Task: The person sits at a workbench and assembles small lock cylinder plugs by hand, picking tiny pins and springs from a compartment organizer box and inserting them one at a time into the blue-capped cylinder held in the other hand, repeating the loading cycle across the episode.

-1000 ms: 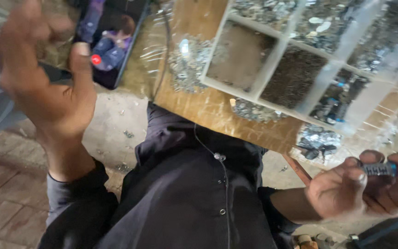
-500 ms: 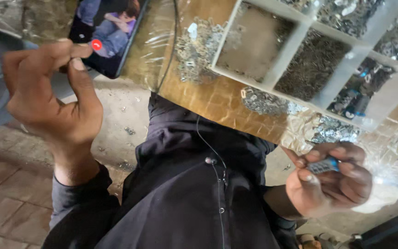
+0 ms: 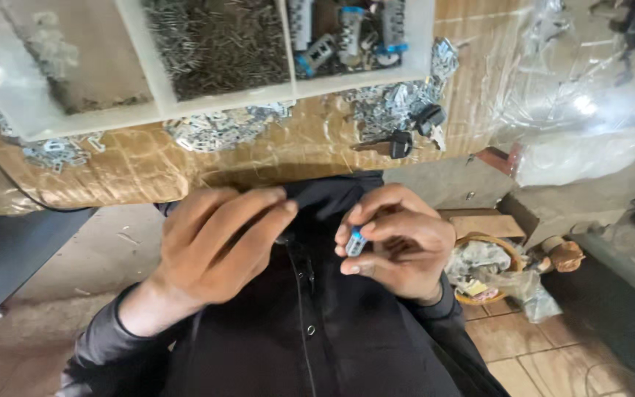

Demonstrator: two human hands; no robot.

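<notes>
My right hand is closed around a small metal cylinder with a blue end, held in front of my dark shirt. My left hand sits just to its left, fingers extended together and pointing toward the right hand, with nothing visible in it. Both hands hover below the edge of a wooden table wrapped in clear film.
A white divided tray on the table holds small metal pins and blue-tipped cylinders. Loose metal plates and black-headed keys lie near the table's edge. A basket of clutter stands on the tiled floor at right.
Both hands have come together in front of my chest; the left dropped from beside the phone, the right rose with the cylinder. The view shifted, and the phone is out of sight.
</notes>
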